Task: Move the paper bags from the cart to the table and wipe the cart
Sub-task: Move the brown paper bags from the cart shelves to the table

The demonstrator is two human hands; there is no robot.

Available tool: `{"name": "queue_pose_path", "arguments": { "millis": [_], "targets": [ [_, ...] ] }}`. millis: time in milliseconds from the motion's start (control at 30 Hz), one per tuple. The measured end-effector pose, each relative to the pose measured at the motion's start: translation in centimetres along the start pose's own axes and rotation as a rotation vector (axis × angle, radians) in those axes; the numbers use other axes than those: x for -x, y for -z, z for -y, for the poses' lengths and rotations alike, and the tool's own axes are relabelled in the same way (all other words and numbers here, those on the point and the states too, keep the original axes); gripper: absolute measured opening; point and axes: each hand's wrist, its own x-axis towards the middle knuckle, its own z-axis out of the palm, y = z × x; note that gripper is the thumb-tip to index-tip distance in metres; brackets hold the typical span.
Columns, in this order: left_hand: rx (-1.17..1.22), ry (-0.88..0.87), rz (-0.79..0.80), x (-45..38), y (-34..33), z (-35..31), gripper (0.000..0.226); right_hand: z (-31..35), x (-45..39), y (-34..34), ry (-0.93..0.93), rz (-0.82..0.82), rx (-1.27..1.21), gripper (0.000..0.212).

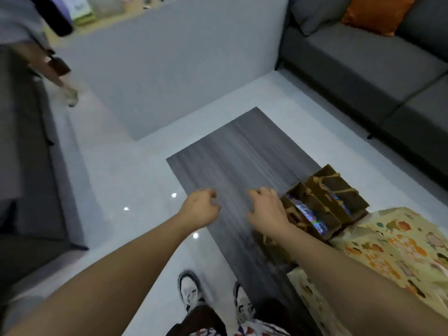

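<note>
Grey wood-grain table, glossy floor

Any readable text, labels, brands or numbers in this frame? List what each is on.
None readable.
Brown paper bags: shiny holographic contents, no legible print.
Patterned cloth: coloured shapes only, no words.
Boxes on the far shelf: print too blurred and small to read.
Sneakers: dark markings, no legible brand.

Dim cool light, motion-blurred table top, glare spots on glossy floor, wide-angle edge distortion
</note>
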Motion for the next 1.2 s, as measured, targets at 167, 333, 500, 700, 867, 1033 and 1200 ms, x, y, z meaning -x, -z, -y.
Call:
{"name": "queue_pose_path", "arguments": {
  "millis": [167, 333, 500, 700, 867, 1033, 1200],
  "targets": [
    [0.138, 0.214, -0.192, 7.1, 1.9, 7.2, 0.046, 7.7, 0.1, -0.7, 0.255, 0.08, 0.085, 0.057],
    [0.244, 0.443, -0.379, 17.0, 2.7, 15.9, 0.046, 18.6, 2.7, -3.0, 0.538, 0.13, 0.137, 0.063],
    [0.317, 0.662, -0.578, 30.0, 0.6, 23.9, 0.044, 30.1, 10.2, -7.7, 0.821, 0.162, 0.233, 0.064],
    [0.437, 0.896, -0.711, 49.2, -6.9, 33.5, 0.042, 41.9, 26.0, -15.9, 1.14, 0.218, 0.311, 0.062],
    [0.568, 1.11, -0.779, 64.1, -14.8, 38.8, 0.04, 48.5, 39.6, -23.8, 1.377, 0.31, 0.383, 0.06],
    [0.664, 1.289, -0.876, 76.7, -22.5, 41.3, 0.035, 52.4, 51.9, -31.4, 1.58, 0.387, 0.48, 0.058],
    [0.805, 1.47, -0.96, 85.2, -29.7, 42.1, 0.028, 53.7, 61.0, -37.5, 1.746, 0.47, 0.578, 0.059]
  ]
}}
